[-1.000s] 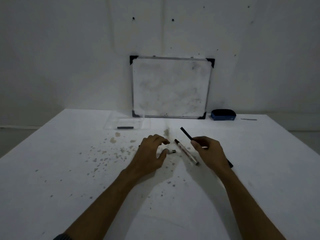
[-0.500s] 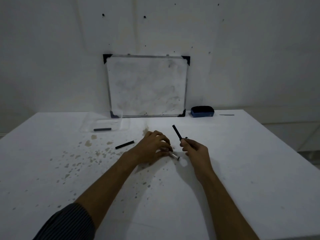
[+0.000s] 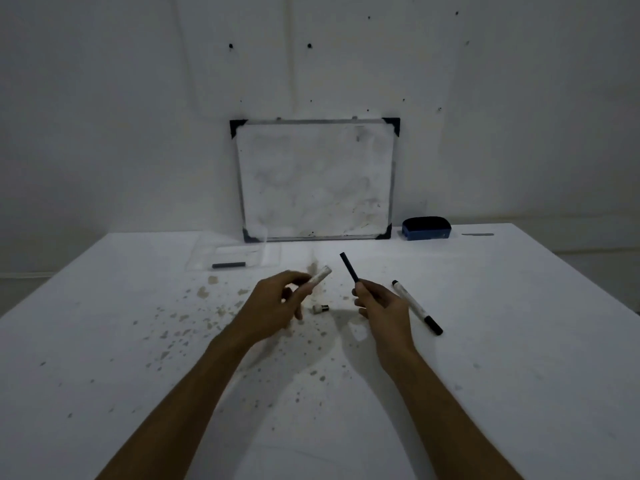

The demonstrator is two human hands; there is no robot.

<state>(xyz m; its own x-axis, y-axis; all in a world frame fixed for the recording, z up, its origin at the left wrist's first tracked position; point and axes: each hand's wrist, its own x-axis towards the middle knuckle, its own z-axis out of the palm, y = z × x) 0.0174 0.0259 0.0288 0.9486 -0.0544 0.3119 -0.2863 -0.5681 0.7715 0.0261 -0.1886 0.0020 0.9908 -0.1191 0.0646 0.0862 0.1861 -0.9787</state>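
— Two hands are at work low over the table [image 3: 519,341]; what has each got?

— Left hand [image 3: 273,306] pinches a pale, scuffed marker barrel [image 3: 321,276] between thumb and curled fingers, its open end tilted up and away. Right hand [image 3: 384,306] grips the lower end of a thin black rod [image 3: 348,268], matte and straight, leaning up and to the left. Barrel and rod are near each other but apart, both held clear of the tabletop.

— Anything lying close that crowds them?

— A stubby plug [image 3: 320,309], pale with a dark end, lies on the table between the hands. Just beside the right hand lies a second marker [image 3: 414,304], white-bodied with black ends, set diagonally. Nothing sits between barrel and rod.

— And the surface?

— White, smooth, flecked with brownish stains [image 3: 204,292], thickest left of the left hand.

— Further back?

— A clear, shallow plastic tray [image 3: 270,259] with another dark stick [image 3: 228,265] in it. Behind that, a whiteboard [image 3: 315,181] leans on the wall [image 3: 104,133]: metal frame, black corner caps, face smeared grey. To its right sit a blue, dark-topped eraser [image 3: 426,228] and a small flat grey strip [image 3: 478,234]; I cannot tell what that is. Small dark holes dot the wall.
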